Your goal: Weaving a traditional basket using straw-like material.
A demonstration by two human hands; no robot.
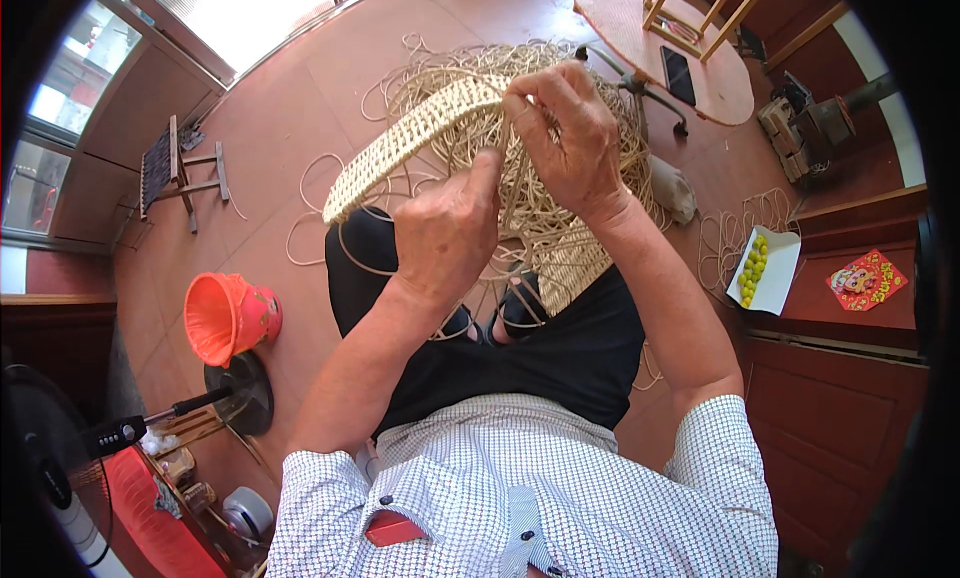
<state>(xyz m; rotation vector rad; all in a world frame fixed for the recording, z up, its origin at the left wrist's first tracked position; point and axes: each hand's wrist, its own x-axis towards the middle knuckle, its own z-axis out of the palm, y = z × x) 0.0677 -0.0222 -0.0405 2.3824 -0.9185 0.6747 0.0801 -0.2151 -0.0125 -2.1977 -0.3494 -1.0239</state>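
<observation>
A long cream woven cord strip (410, 143) arches in front of me, its near left end above my left knee. At its far right end, my right hand (570, 128) pinches the strip's edge between thumb and fingers. My left hand (445, 223) is closed just below the strip, thumb pointing up beside strands that hang from the right hand. Its curled fingers are turned away from view, and cord seems to run into them. Behind and beneath both hands lies a big tangled heap of beige cord (600, 168). Another woven piece (580, 268) slants down by my right knee.
An orange-lined bin (230, 318) and a pedestal fan base (240, 393) stand at left, with a folding stool (180, 173) beyond. A round table (720, 73) at far right bears a phone (678, 75). A white tray (785, 268) of green fruit is at right.
</observation>
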